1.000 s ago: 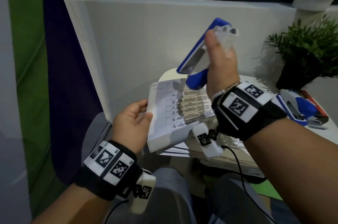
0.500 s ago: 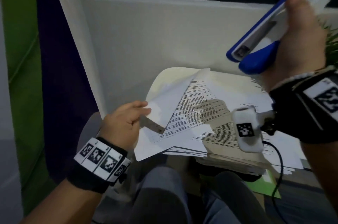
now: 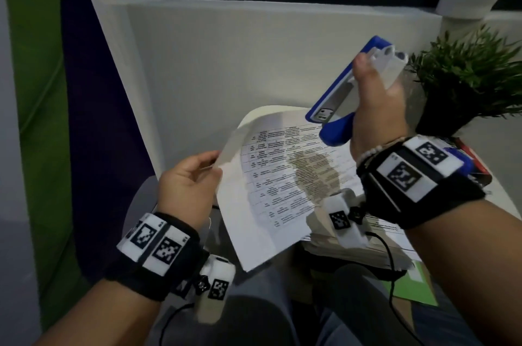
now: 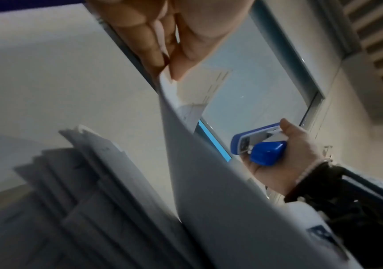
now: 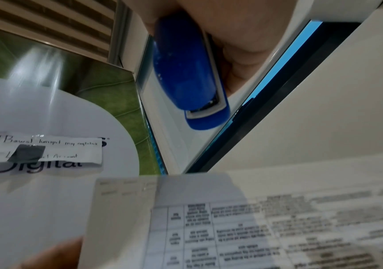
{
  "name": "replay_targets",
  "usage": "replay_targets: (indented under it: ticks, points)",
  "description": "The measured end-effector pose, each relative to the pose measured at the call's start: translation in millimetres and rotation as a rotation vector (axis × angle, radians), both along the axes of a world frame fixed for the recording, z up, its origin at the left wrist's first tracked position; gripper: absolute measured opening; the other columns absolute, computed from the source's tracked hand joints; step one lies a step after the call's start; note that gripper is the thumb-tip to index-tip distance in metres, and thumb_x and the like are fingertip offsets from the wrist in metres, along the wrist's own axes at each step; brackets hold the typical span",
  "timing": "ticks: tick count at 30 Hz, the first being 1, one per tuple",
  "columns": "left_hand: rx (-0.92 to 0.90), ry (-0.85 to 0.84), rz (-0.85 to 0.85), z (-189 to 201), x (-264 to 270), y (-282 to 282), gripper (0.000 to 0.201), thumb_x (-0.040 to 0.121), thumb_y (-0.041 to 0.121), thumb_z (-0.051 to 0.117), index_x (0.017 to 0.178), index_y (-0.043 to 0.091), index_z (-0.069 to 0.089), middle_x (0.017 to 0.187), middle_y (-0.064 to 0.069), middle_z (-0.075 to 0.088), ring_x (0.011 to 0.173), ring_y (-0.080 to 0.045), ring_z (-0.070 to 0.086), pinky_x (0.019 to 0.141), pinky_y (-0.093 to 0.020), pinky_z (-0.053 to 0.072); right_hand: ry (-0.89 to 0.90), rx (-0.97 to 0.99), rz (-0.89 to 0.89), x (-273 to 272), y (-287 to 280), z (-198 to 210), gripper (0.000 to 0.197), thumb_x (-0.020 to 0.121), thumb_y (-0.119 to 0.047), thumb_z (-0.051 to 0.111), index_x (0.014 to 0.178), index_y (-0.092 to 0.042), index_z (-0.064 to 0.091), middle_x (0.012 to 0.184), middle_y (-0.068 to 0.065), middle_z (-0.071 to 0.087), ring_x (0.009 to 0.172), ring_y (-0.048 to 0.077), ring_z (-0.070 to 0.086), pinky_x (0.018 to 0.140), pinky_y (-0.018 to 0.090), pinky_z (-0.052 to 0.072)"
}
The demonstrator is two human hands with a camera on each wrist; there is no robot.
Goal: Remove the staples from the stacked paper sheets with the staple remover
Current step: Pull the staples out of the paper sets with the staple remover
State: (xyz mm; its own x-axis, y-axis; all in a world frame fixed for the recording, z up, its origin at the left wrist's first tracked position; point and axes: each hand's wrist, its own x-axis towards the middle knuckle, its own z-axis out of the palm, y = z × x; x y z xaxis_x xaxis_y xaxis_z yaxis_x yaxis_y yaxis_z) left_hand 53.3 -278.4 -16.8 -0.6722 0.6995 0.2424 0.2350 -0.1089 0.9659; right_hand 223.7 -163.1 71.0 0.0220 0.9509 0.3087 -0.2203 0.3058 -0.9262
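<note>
White table (image 3: 269, 110): one stack (image 3: 367, 255); left hand (image 3: 186, 190) pinches sheets (image 3: 268, 204); right hand (image 3: 375, 108), one stapler (image 3: 336, 97).

Surface: a white top with a rounded far corner (image 3: 275, 110), set against a pale wall panel.
Near edge: a thick paper stack (image 3: 367, 253) lies flat, its layered edges facing the person and reaching past the surface's front edge.
Under the stack: a green folder (image 3: 415, 287) sticks out at the front right corner.
Far right: a potted plant (image 3: 466, 77) stands upright in a dark pot.
In front of the plant: a blue stapler (image 3: 467, 162) and a red item (image 3: 478, 166) lie together, mostly hidden by a wristband.
</note>
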Motion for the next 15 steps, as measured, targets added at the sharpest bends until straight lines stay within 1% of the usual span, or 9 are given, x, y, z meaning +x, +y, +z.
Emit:
replay_targets:
  ticks: [1, 3, 5, 6, 8, 10, 12, 14, 15]
  points:
    - [-0.008, -0.037, -0.008, 1.2, 1.9, 0.6, 0.032, 0.083, -0.007, 0.059, 0.09, 0.023, 0.067, 0.078, 0.016, 0.068, 0.062, 0.006, 0.064, 0.053, -0.01, 0.049, -0.02, 0.01, 0.003, -3.4, -0.7, -1.4, 0.02, 0.085, -0.044, 0.057, 0.079, -0.028, 0.046, 0.071, -0.014, 0.048, 0.054, -0.007, 0.05, 0.065, 0.019, 0.046]
    - [-0.002, -0.079, -0.031, 3.4, 5.5, -0.3, 0.031, 0.083, -0.008, 0.059, 0.095, 0.02, 0.066, 0.081, 0.012, 0.068, 0.061, 0.004, 0.064, 0.053, -0.013, 0.051, -0.051, 0.034, 0.022, -10.8, -2.9, -2.5, 0.02, 0.084, -0.045, 0.057, 0.08, -0.029, 0.046, 0.071, -0.014, 0.049, 0.051, -0.011, 0.049, 0.062, 0.016, 0.047]
    - [0.007, -0.09, -0.074, 3.1, 9.2, -2.0, 0.034, 0.083, -0.009, 0.059, 0.092, 0.023, 0.065, 0.079, 0.015, 0.068, 0.063, 0.003, 0.065, 0.053, -0.014, 0.052, -0.083, 0.078, 0.036, -18.6, -3.6, -2.4, 0.019, 0.087, -0.043, 0.056, 0.081, -0.028, 0.046, 0.07, -0.014, 0.047, 0.049, -0.011, 0.048, 0.055, 0.01, 0.043]
    - [0.006, -0.09, -0.095, 3.1, 11.0, -2.7, 0.037, 0.083, -0.01, 0.059, 0.088, 0.026, 0.064, 0.075, 0.016, 0.069, 0.064, 0.003, 0.065, 0.053, -0.014, 0.052, -0.094, 0.1, 0.041, -22.6, -4.0, -1.2, 0.019, 0.086, -0.043, 0.055, 0.081, -0.027, 0.046, 0.069, -0.014, 0.047, 0.049, -0.011, 0.047, 0.053, 0.008, 0.042]
    - [0.008, -0.097, -0.129, 4.7, 15.5, -3.4, 0.041, 0.083, -0.012, 0.057, 0.084, 0.029, 0.063, 0.069, 0.021, 0.069, 0.063, 0.004, 0.065, 0.053, -0.013, 0.051, -0.123, 0.145, 0.05, -29.8, -4.4, 1.1, 0.022, 0.082, -0.045, 0.053, 0.082, -0.025, 0.047, 0.067, -0.014, 0.047, 0.05, -0.009, 0.046, 0.052, 0.008, 0.04]
    - [0.005, -0.094, -0.149, 6.0, 18.7, -4.7, 0.043, 0.083, -0.012, 0.057, 0.084, 0.03, 0.062, 0.069, 0.024, 0.068, 0.065, 0.005, 0.065, 0.056, -0.014, 0.053, -0.16, 0.17, 0.063, -35.5, -4.2, 0.3, 0.023, 0.082, -0.046, 0.053, 0.079, -0.024, 0.047, 0.065, -0.014, 0.045, 0.049, -0.007, 0.044, 0.051, 0.007, 0.038]
    - [0.004, -0.083, -0.172, 7.5, 21.6, -7.0, 0.043, 0.082, -0.012, 0.058, 0.085, 0.031, 0.063, 0.072, 0.025, 0.069, 0.068, 0.004, 0.066, 0.059, -0.014, 0.054, -0.182, 0.158, 0.099, -39.6, -4.7, -2.0, 0.023, 0.084, -0.046, 0.055, 0.077, -0.025, 0.047, 0.064, -0.014, 0.045, 0.05, -0.006, 0.044, 0.054, 0.01, 0.04]
    - [0.007, -0.079, -0.192, 9.8, 24.3, -9.3, 0.042, 0.082, -0.011, 0.059, 0.084, 0.031, 0.064, 0.074, 0.023, 0.07, 0.071, 0.003, 0.067, 0.059, -0.012, 0.052, -0.196, 0.163, 0.135, -42.5, -5.2, -4.5, 0.024, 0.081, -0.047, 0.054, 0.074, -0.025, 0.047, 0.064, -0.012, 0.046, 0.056, 0.003, 0.047, 0.059, 0.018, 0.044]
    - [0.007, -0.081, -0.199, 11.1, 25.8, -10.2, 0.042, 0.083, -0.01, 0.059, 0.083, 0.032, 0.064, 0.075, 0.022, 0.07, 0.072, 0.003, 0.067, 0.058, -0.011, 0.051, -0.2, 0.17, 0.143, -43.2, -5.5, -5.0, 0.025, 0.079, -0.048, 0.053, 0.073, -0.024, 0.047, 0.063, -0.011, 0.046, 0.058, 0.006, 0.048, 0.059, 0.021, 0.045]
